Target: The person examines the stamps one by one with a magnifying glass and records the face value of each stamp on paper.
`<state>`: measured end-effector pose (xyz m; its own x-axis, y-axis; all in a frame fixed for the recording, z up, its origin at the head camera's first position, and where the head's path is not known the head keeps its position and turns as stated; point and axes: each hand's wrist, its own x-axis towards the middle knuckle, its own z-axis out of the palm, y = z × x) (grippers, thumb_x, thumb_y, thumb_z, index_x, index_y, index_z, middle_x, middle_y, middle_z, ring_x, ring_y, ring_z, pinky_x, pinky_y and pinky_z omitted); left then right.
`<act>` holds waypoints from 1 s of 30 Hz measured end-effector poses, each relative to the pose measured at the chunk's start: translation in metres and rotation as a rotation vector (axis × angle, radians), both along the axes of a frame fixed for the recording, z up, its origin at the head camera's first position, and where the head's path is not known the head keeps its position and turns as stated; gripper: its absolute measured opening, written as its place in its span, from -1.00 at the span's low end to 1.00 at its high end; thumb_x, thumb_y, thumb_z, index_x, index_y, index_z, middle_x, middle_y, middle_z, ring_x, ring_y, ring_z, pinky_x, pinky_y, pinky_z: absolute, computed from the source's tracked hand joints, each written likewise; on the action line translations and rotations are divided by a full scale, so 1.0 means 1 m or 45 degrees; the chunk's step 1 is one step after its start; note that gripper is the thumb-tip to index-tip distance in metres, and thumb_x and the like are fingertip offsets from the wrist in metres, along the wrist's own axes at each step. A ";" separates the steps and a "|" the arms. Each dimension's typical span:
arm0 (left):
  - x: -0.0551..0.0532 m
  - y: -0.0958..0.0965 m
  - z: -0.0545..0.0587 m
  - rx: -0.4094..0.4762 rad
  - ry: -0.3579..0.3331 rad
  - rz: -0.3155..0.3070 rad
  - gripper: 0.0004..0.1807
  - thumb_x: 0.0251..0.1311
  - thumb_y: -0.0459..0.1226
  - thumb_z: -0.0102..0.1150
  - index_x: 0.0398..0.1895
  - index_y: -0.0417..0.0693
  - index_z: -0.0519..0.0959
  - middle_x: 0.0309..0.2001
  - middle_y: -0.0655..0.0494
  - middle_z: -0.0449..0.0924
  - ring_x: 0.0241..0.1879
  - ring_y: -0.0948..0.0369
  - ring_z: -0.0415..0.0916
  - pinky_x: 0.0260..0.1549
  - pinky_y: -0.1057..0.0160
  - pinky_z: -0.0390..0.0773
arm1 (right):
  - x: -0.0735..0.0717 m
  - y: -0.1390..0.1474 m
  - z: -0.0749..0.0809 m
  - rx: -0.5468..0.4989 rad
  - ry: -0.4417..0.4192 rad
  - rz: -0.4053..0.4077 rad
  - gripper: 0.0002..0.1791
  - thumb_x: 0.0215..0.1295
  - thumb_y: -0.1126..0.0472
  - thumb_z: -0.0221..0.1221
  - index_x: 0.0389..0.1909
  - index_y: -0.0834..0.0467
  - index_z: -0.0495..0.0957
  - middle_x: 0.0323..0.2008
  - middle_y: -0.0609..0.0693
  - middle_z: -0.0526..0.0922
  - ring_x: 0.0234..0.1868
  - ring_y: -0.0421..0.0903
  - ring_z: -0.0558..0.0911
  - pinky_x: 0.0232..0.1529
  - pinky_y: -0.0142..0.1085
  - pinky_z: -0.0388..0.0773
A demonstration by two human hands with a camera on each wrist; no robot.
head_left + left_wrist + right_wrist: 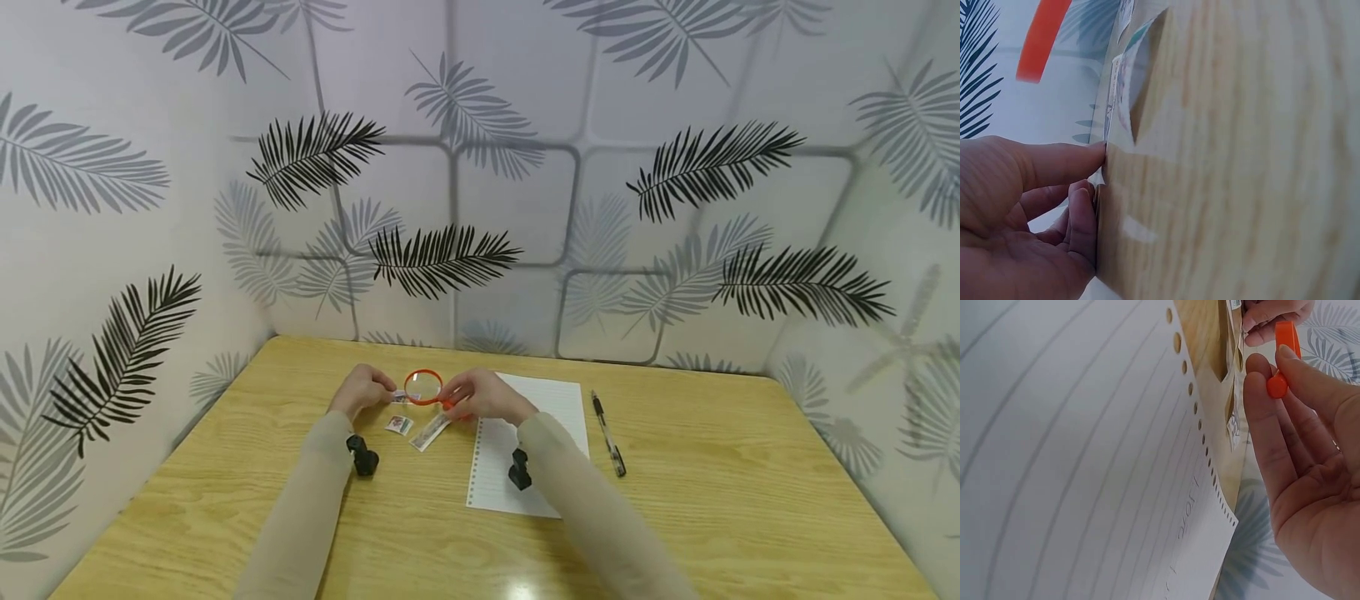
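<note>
My right hand (483, 395) pinches the handle of a red-orange magnifying glass (1277, 386) between thumb and fingers. Its round lens (423, 386) is held over a small printed paper piece (400, 397) on the table. At that piece's left end is my left hand (362, 390); in the left wrist view its thumb tip (1099, 156) touches the paper's edge, the other fingers loosely bent below. Nearer me lie a small square printed piece (399, 425) and a longer printed strip (431, 432). One piece curls up off the wood in the left wrist view.
A lined sheet (525, 450) with punched holes lies under my right forearm, with some handwriting on it. To its right is a black-and-clear pen (609, 435). The wooden table (750, 483) meets a leaf-patterned wall (510, 200) at the back.
</note>
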<state>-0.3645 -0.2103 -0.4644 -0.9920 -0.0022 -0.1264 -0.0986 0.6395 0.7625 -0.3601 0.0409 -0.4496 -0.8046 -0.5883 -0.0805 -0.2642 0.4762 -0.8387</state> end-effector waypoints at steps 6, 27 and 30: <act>-0.001 0.002 -0.002 -0.015 0.016 -0.009 -0.85 0.14 -0.43 0.25 -0.21 -0.27 0.68 -0.02 -0.20 0.58 -0.02 -0.03 0.45 0.09 -0.05 0.41 | 0.000 -0.007 -0.002 -0.049 -0.008 0.049 -0.69 0.16 0.35 0.35 -0.03 0.22 0.66 -0.12 0.14 0.74 -0.27 -0.18 0.68 -0.30 -0.28 0.65; -0.003 0.000 -0.002 -0.083 0.087 -0.049 -0.82 0.08 -0.45 0.15 -0.26 -0.39 0.65 -0.18 -0.21 0.63 -0.19 0.02 0.41 -0.05 0.07 0.41 | 0.017 -0.016 0.018 -0.066 0.005 0.093 -0.66 0.20 0.41 0.29 0.03 0.28 0.62 -0.08 0.19 0.72 -0.18 -0.13 0.71 -0.18 -0.22 0.66; -0.003 0.000 -0.002 -0.076 0.074 -0.052 -0.78 0.06 -0.46 0.19 -0.21 -0.38 0.66 -0.14 -0.22 0.63 -0.15 0.00 0.45 -0.04 0.04 0.44 | 0.018 -0.013 0.018 -0.085 -0.035 0.105 -0.67 0.22 0.41 0.28 0.03 0.31 0.61 -0.10 0.23 0.72 -0.20 -0.05 0.73 -0.16 -0.13 0.67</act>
